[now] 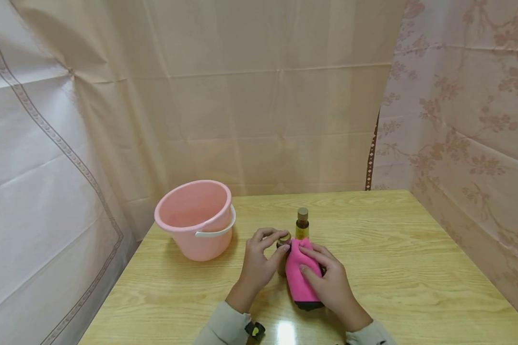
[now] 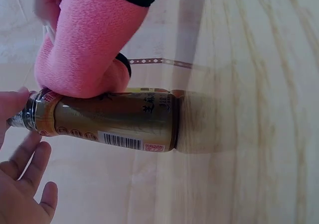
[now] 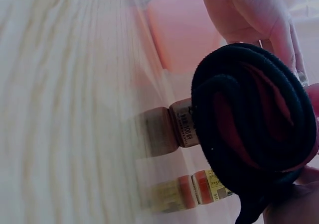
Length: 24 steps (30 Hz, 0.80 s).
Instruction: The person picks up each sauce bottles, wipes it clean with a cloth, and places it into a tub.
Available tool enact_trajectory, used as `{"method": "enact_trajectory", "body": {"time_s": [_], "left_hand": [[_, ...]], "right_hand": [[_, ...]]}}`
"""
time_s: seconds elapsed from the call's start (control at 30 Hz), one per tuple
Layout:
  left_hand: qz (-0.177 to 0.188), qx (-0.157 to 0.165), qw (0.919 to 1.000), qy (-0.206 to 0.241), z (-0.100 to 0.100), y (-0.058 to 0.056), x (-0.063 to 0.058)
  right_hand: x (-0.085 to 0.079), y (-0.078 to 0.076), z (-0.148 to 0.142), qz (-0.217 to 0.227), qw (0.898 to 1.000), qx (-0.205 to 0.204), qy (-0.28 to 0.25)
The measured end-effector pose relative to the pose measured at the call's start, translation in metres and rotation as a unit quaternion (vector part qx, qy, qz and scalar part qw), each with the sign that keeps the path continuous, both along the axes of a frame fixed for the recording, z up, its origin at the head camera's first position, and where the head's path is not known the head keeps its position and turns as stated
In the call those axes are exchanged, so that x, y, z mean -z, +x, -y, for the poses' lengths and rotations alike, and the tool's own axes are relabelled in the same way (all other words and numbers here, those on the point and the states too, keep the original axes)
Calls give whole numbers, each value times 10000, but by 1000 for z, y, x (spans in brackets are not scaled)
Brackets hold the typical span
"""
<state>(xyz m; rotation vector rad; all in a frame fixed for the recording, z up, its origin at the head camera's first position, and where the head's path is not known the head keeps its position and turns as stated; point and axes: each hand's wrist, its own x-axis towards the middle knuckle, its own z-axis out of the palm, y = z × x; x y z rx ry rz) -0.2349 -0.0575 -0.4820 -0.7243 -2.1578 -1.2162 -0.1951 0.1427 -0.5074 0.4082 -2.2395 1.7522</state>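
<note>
A dark glass bottle [image 2: 114, 122] with a gold label and a barcode stands on the table, its cap [image 1: 286, 236] between the thumb and fingers of my left hand [image 1: 257, 262]. My right hand [image 1: 331, 280] grips a folded pink cloth [image 1: 301, 280] with a black edge. In the left wrist view the cloth touches the side of this bottle. Behind the cloth stands a second bottle [image 1: 302, 229] with a yellow label and a brownish cap; its lower part is hidden in the head view. The cloth's rolled black end [image 3: 254, 109] faces the right wrist camera.
A pink bucket [image 1: 207, 247] with a white handle [image 1: 217, 233] stands at the left of the wooden table [image 1: 393, 249]. Beige curtains [image 1: 259, 105] hang behind the table, and patterned cloth [image 1: 479, 124] hangs at the right.
</note>
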Motion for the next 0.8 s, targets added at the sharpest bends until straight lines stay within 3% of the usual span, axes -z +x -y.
{"method": "enact_trajectory", "body": {"time_s": [0.5,0.8], "left_hand": [[-372,21,9993,-32,1,0,1],[-189,-54,9998,-68,2,-2,2]], "right_hand": [[2,-3,1,474,9963,202,691],[2,-4,0,831,9874,244,1326]]}}
